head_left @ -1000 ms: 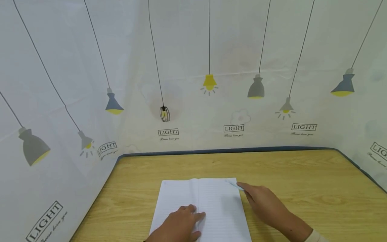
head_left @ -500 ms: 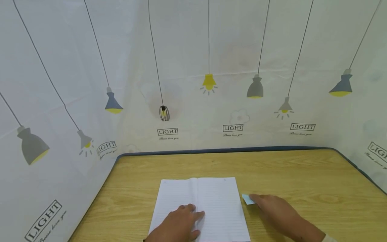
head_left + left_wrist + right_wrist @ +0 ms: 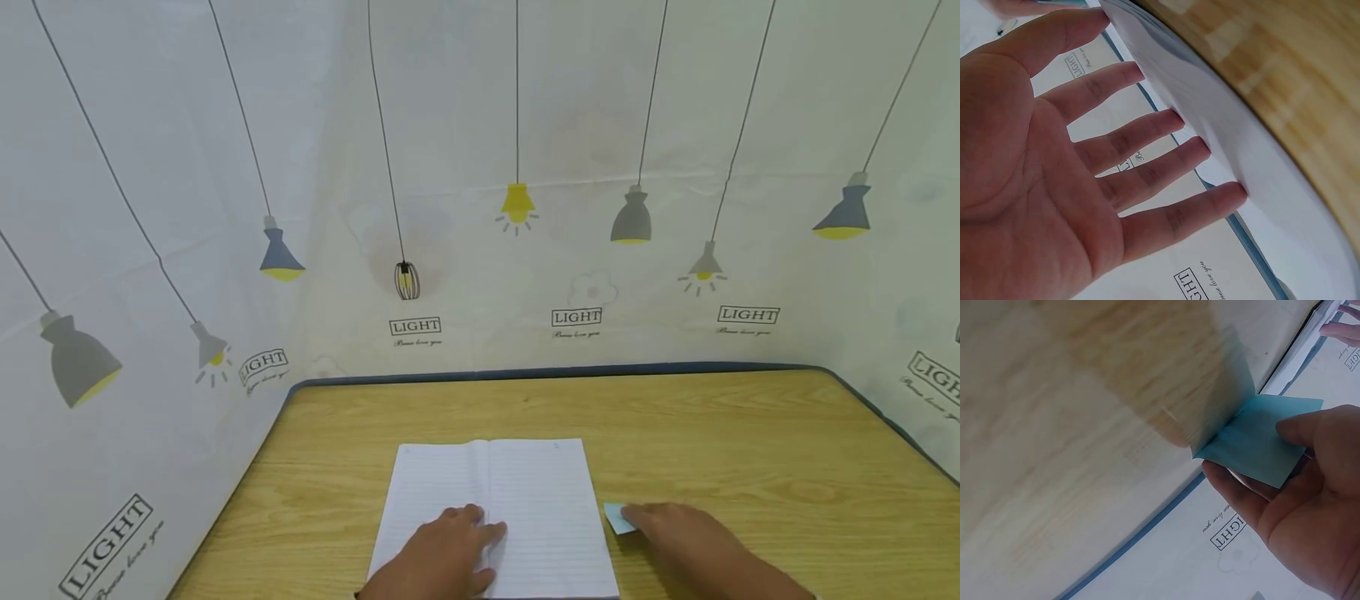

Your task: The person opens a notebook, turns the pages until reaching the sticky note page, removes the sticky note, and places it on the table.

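Note:
An open notebook (image 3: 551,508) with ruled white pages lies on the wooden table. My left hand (image 3: 442,554) rests on it near the centre fold. In the left wrist view the fingers of that hand (image 3: 1085,162) are spread and fairly straight, their tips touching the page. To the right of the notebook, my right hand (image 3: 690,537) holds a light blue sticky note (image 3: 617,518). The right wrist view shows the thumb on one face of the note (image 3: 1260,440) and fingers behind it; the note's lower edge is right at the tabletop.
The wooden table (image 3: 750,433) has a dark blue edge strip (image 3: 555,372) at its back. White sheeting (image 3: 480,125) printed with lamps and the word LIGHT rises behind and on both sides.
My right hand has taken the sticky note from the notebook's upper right corner rightward and toward me, down to the table beside the page. The left hand has stayed on the notebook.

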Motion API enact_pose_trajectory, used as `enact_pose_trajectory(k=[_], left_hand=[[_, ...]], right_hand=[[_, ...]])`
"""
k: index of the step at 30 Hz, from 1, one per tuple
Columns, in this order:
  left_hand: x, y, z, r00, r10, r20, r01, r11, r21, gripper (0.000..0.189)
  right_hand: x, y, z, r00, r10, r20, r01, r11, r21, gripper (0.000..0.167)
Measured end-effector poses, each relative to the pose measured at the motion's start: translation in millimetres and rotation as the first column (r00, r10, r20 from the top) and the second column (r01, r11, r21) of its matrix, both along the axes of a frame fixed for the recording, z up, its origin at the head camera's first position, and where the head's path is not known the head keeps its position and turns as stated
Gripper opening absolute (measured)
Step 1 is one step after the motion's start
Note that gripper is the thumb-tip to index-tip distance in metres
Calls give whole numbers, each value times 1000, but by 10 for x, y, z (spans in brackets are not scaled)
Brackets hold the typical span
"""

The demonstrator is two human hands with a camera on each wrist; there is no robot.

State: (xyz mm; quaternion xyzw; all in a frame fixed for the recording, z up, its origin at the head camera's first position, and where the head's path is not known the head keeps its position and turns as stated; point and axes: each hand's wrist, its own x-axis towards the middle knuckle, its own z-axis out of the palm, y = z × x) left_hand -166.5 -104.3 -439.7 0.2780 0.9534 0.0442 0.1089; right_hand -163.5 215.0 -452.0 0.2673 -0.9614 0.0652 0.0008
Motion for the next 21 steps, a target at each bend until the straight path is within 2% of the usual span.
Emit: enact_pose_trajectory(k=[4,11,15,17,21], left_hand=[[-14,10,-12,1000,-3,-8,3,1000,4,48],[-21,53,-7,1000,17,19,-17,1000,-12,46],[-13,61,21,1000,18,18,-18,1000,-11,45],[-5,57,34,1000,7,4,-7,1000,-7,45],[19,33,34,999,-25,-38,25,1000,5,46]], right_hand=[[9,1,-10,998,-16,67,15,1000,8,36],[15,63,-92,989,7,148,-19,997,78,56],[0,114,-173,986,66,152,-76,995,64,59],[-8,134,-207,983,90,157,-98,994,45,53],[-14,149,-247,969,78,235,-79,997,-8,60]])
